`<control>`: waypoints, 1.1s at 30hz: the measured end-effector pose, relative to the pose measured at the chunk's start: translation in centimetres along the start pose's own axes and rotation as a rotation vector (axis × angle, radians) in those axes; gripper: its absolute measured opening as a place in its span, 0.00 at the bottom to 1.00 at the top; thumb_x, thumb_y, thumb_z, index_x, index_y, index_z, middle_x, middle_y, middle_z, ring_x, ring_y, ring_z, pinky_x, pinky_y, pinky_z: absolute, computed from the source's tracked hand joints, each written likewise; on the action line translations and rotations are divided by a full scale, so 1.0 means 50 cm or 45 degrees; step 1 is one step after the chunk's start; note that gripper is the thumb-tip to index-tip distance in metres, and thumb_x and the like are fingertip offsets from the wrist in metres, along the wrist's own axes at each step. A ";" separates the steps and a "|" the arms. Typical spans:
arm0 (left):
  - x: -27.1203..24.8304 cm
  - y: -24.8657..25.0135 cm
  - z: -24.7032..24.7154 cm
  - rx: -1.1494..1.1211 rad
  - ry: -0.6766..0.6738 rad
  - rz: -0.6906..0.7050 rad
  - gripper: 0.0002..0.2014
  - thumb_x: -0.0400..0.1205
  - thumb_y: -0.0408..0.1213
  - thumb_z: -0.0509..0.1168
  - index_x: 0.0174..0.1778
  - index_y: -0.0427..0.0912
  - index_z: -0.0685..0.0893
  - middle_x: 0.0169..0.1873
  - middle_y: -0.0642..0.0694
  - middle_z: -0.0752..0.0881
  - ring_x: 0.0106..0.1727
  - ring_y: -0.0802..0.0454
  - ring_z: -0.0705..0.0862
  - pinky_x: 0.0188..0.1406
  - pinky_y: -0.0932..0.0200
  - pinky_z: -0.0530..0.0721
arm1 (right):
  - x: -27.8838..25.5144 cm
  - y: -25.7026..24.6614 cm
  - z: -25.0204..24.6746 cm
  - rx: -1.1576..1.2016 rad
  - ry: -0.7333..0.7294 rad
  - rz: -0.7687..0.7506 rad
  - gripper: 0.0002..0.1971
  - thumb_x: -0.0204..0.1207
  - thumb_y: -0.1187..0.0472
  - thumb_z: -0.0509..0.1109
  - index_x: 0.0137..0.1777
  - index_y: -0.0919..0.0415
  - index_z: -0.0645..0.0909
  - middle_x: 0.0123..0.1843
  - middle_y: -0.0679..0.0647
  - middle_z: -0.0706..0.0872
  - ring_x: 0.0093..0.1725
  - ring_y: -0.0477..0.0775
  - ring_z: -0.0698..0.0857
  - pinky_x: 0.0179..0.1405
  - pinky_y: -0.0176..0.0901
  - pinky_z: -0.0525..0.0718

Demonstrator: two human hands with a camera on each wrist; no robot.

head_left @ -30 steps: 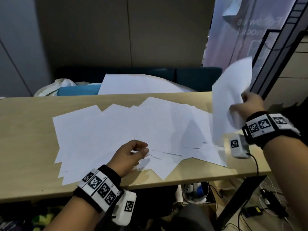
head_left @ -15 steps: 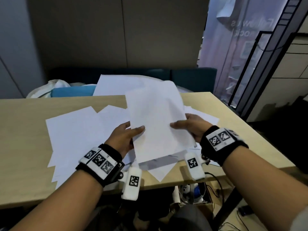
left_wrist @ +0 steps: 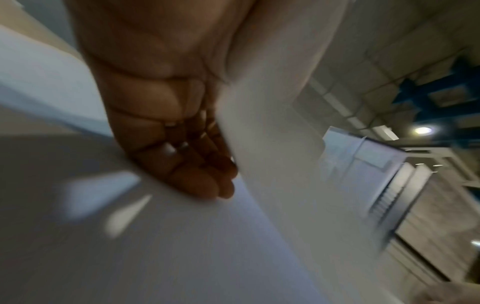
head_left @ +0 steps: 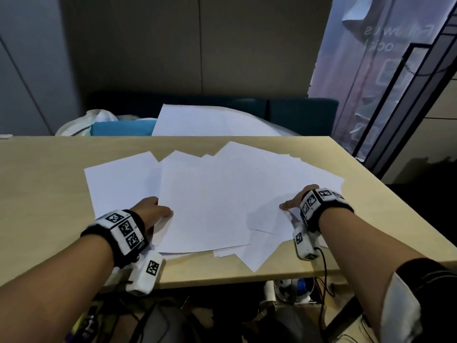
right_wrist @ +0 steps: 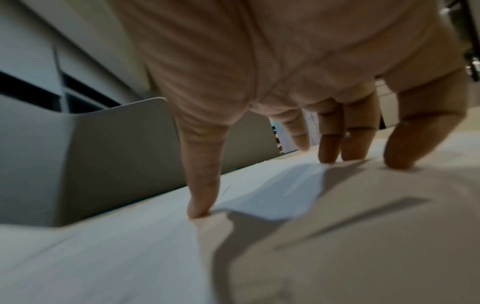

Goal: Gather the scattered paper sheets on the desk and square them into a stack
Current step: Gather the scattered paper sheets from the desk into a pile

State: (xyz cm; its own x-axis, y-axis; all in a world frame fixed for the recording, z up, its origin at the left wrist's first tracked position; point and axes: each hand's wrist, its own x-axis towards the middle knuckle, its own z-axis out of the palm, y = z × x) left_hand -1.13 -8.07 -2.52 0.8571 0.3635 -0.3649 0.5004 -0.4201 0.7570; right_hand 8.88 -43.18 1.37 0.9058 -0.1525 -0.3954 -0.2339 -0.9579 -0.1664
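Several white paper sheets (head_left: 118,179) lie fanned and overlapping across the tan desk (head_left: 44,194). One large top sheet (head_left: 205,201) lies flat over the middle of the pile. My left hand (head_left: 160,210) holds that sheet's left edge, thumb on top and fingers (left_wrist: 207,185) slid under it onto the paper below. My right hand (head_left: 290,204) rests on the sheets at the right side, its spread fingertips (right_wrist: 330,152) pressing down on the paper. A smaller sheet (head_left: 267,219) lies just left of that hand.
The desk's right edge (head_left: 371,184) and front edge run close to the pile. Behind the desk sit a big white sheet (head_left: 205,120), a dark blue sofa (head_left: 301,115) and a white bag (head_left: 99,120). A black metal frame (head_left: 408,95) stands at right. Boxes and cables (head_left: 291,288) lie under the desk.
My right hand brought a raised sheet from the right to the middle, both hands held it, and it now lies flat on the pile. My right hand has moved back right onto the sheets.
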 end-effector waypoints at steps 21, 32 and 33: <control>0.023 -0.001 0.035 0.194 -0.127 -0.107 0.22 0.82 0.41 0.66 0.64 0.33 0.67 0.54 0.35 0.78 0.53 0.38 0.78 0.50 0.51 0.78 | 0.120 -0.015 0.024 0.610 0.053 -0.029 0.46 0.62 0.41 0.80 0.74 0.69 0.71 0.71 0.66 0.80 0.67 0.68 0.80 0.61 0.54 0.81; 0.009 0.015 0.038 0.356 -0.056 -0.080 0.24 0.83 0.41 0.63 0.70 0.31 0.66 0.65 0.33 0.78 0.62 0.39 0.78 0.57 0.55 0.74 | 0.060 -0.044 0.007 0.588 0.153 -0.197 0.11 0.75 0.65 0.71 0.56 0.65 0.80 0.56 0.67 0.83 0.53 0.63 0.83 0.49 0.46 0.81; 0.009 0.015 0.038 0.368 -0.048 -0.080 0.24 0.83 0.41 0.63 0.69 0.31 0.66 0.65 0.33 0.78 0.61 0.39 0.78 0.58 0.54 0.74 | 0.055 -0.042 -0.005 0.594 0.234 -0.199 0.09 0.75 0.68 0.69 0.54 0.67 0.81 0.55 0.67 0.84 0.51 0.64 0.84 0.45 0.46 0.81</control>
State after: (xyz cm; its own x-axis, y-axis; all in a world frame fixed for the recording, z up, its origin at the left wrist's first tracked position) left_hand -0.14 -9.81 -3.12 0.8244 0.3679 -0.4301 0.5623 -0.6190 0.5483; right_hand 11.94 -41.66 0.87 0.9797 -0.0968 -0.1757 -0.1857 -0.7686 -0.6121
